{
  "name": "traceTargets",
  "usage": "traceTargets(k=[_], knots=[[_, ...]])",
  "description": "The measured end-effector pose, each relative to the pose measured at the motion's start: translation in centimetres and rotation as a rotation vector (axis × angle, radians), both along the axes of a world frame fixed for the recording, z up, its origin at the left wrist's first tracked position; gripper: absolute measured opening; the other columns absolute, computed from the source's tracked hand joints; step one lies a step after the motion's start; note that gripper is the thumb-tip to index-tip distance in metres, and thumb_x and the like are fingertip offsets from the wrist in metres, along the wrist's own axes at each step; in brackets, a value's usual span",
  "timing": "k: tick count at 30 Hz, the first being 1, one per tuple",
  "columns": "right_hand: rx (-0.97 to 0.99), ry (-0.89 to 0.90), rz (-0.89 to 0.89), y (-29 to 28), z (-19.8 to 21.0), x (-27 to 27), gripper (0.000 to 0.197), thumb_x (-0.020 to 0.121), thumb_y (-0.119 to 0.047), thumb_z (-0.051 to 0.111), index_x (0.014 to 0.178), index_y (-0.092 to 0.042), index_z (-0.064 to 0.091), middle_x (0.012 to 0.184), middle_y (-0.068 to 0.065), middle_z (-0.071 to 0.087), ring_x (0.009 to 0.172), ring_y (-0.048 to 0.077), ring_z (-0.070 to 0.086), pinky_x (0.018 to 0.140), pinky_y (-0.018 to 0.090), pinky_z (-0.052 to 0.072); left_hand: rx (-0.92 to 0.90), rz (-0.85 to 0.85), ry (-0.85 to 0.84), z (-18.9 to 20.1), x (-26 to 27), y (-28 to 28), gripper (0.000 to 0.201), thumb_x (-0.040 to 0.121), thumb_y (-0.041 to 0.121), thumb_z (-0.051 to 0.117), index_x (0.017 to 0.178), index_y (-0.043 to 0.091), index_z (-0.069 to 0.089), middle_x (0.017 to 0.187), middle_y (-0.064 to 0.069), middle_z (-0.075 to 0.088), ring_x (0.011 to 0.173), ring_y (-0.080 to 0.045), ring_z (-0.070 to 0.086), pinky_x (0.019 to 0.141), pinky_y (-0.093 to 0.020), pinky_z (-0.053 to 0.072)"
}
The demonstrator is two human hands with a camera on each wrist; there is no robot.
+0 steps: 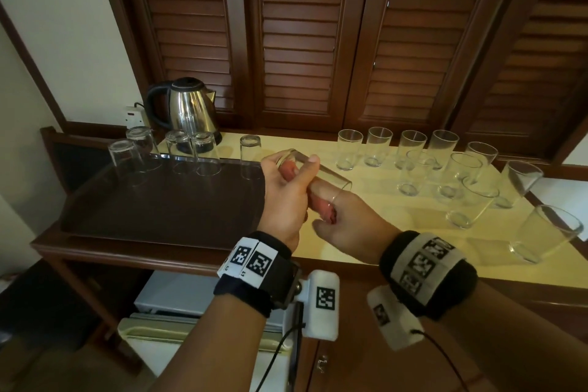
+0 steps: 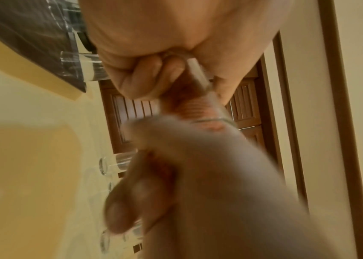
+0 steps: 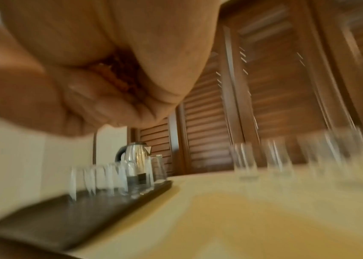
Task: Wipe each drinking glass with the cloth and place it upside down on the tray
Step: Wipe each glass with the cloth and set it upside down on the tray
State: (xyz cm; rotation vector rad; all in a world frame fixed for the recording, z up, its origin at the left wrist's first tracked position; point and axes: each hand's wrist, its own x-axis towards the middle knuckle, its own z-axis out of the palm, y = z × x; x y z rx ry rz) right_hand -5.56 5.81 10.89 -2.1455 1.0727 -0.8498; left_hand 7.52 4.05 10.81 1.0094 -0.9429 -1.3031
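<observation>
On the tray (image 1: 152, 210) 5 inverted glasses, 10 upright beside; both hands' fingers hold 1 glass (image 1: 321, 173)

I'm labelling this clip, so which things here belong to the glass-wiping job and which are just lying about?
Part of the job:
- held glass, gripped by the left hand
- reddish cloth, pushed inside by the right hand
- tray with upturned glasses
- upright glasses waiting

Just lying about:
- kettle
- wall socket
</observation>
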Motion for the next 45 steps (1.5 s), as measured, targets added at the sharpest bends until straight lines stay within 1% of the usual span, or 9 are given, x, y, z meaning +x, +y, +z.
traceTargets(k=[3,9,15,20,26,31,38,41,45], knots=[[0.427,-0.355,0.046,0.4,0.5,-0.6,0.053,0.092,0.012,0.056,0.13,-0.024,0.056,0.06,0.003,0.054,0.042,0.015,0.043,0.043,0.03,0.044,-0.019,-0.006,0.046,-0.1,-0.4,0.4,0.039,0.1,0.025,0.07,0.127,0.033,0.043,0.117,-0.009,0.062,0.108,-0.034,0.071,0.082,-0.054,0.063],[-0.298,0.378,-0.064,-0.2,-0.6,-0.2,0.081,0.09,0.006,0.051,0.154,-0.039,0.034,0.16,-0.017,0.033,0.12,0.016,0.059,0.094,0.037,0.056,0.05,0.007,-0.039,0.3,-0.2,-0.2,0.057,0.101,0.038,0.068,0.146,0.03,0.033,0.133,-0.015,0.059,0.119,-0.029,0.064,0.105,-0.052,0.052],[0.419,-0.347,0.02,0.1,0.6,-0.4,0.065,0.09,0.013,0.056,0.143,-0.024,0.051,0.064,0.0,0.059,0.046,0.018,0.046,0.046,0.033,0.046,-0.033,0.047,-0.016,0.4,-0.5,0.3,0.046,0.1,0.028,0.071,0.134,0.029,0.041,0.123,-0.014,0.061,0.11,-0.029,0.069,0.099,-0.057,0.057],[-0.305,0.435,-0.07,0.0,0.2,0.0,0.089,0.088,0.009,0.048,0.157,-0.041,0.025,0.163,-0.023,0.022,0.11,0.02,0.064,0.084,0.038,0.059,0.05,0.04,-0.059,1.1,0.0,-0.1,0.053,0.103,0.042,0.064,0.143,0.028,0.034,0.129,-0.013,0.059,0.127,-0.034,0.061,0.108,-0.056,0.048],[0.398,-0.342,0.044,0.2,0.8,-0.4,0.073,0.089,0.014,0.056,0.146,-0.032,0.048,0.083,0.001,0.066,0.046,0.017,0.047,0.044,0.032,0.048,-0.026,0.079,-0.028,0.7,-0.7,0.5,0.041,0.102,0.031,0.068,0.132,0.027,0.041,0.114,-0.006,0.061,0.108,-0.028,0.068,0.092,-0.054,0.06],[-0.217,0.374,-0.04,0.4,0.8,-0.8,0.079,0.092,0.008,0.05,0.154,-0.04,0.034,0.157,-0.021,0.037,0.119,0.015,0.059,0.094,0.036,0.055,0.107,0.053,-0.009,1.0,-0.7,0.2,0.054,0.102,0.043,0.064,0.144,0.03,0.032,0.118,-0.011,0.057,0.131,-0.042,0.058,0.116,-0.064,0.037],[0.455,-0.342,0.059,0.4,1.2,-1.5,0.067,0.091,0.014,0.054,0.141,-0.03,0.052,0.072,0.009,0.059,0.041,0.014,0.042,0.044,0.03,0.047,-0.004,0.082,-0.015,0.6,-1.5,1.0,0.044,0.103,0.032,0.066,0.137,0.027,0.038,0.121,-0.009,0.06,0.107,-0.026,0.068,0.095,-0.054,0.057],[0.086,-0.006,-0.007,0.3,1.1,-1.3,0.078,0.09,0.014,0.05,0.144,-0.041,0.045,0.113,-0.031,0.067,0.077,0.008,0.067,0.068,0.032,0.058,0.068,0.033,-0.123,1.0,-1.1,0.3,0.052,0.102,0.043,0.065,0.14,0.028,0.034,0.135,-0.022,0.06,0.108,-0.034,0.069,0.102,-0.061,0.051],[-0.082,0.198,-0.027,-0.1,0.3,-0.9,0.072,0.087,0.009,0.053,0.142,-0.037,0.051,0.135,-0.002,0.06,0.094,0.018,0.066,0.077,0.04,0.059,0.066,0.028,-0.057,0.6,-1.1,0.1,0.047,0.101,0.035,0.067,0.137,0.03,0.038,0.122,-0.013,0.061,0.09,-0.019,0.062,0.077,-0.04,0.056]])
